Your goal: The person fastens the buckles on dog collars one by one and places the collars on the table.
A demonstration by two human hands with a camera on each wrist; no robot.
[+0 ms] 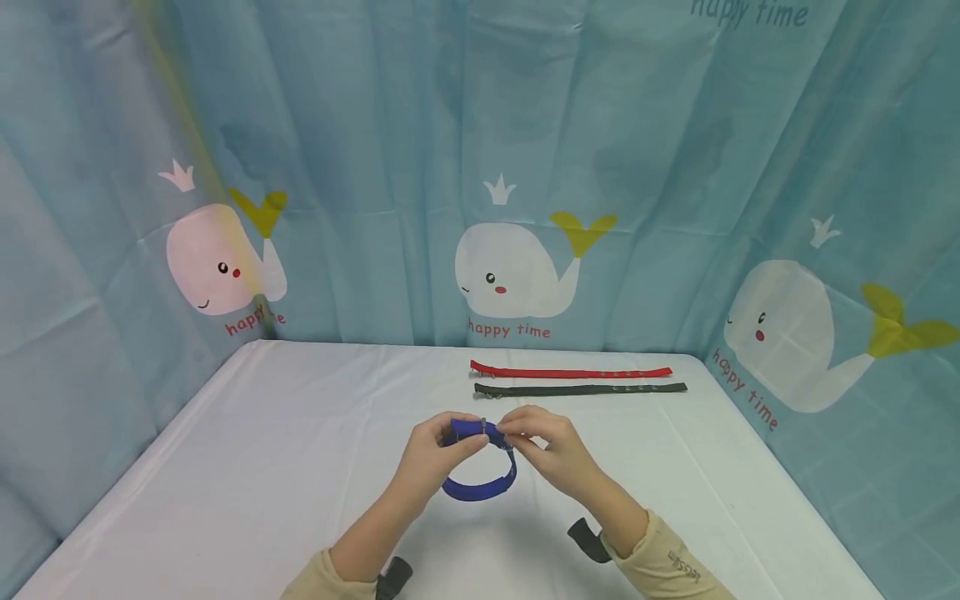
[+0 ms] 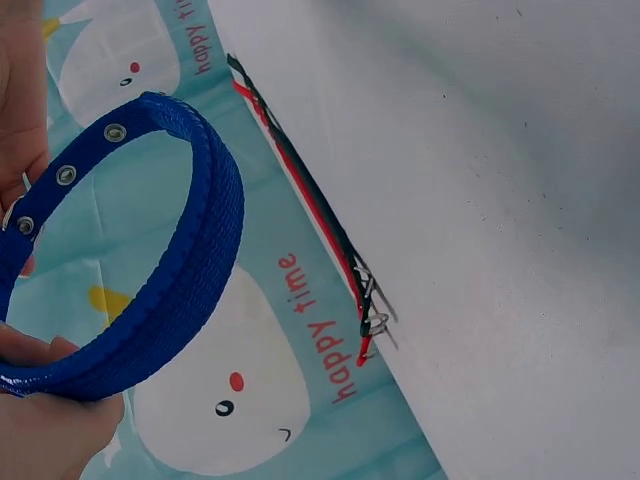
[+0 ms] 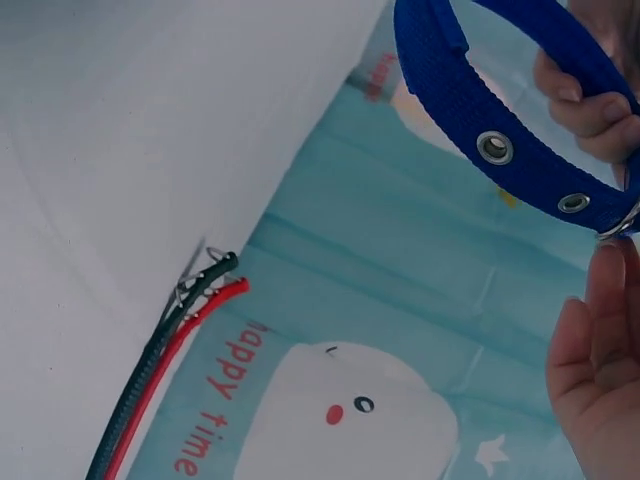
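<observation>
A blue collar (image 1: 480, 492) with metal eyelets (image 3: 495, 148) is bent into a loop, held up above the white table. My left hand (image 1: 429, 454) pinches the band at the loop's left side between thumb and fingers. On the other side, my right hand (image 1: 558, 450) pinches the collar beside its metal buckle (image 3: 622, 222). In the left wrist view the loop of the collar (image 2: 225, 200) hangs between both hands. The exact seat of the strap end in the buckle is partly hidden by fingers.
Toward the table's back edge lie a red collar (image 1: 577, 374) and a dark green collar (image 1: 585, 390), stretched out side by side. Behind the white table (image 1: 300, 450) hangs a light blue curtain (image 1: 390, 167) printed with whales.
</observation>
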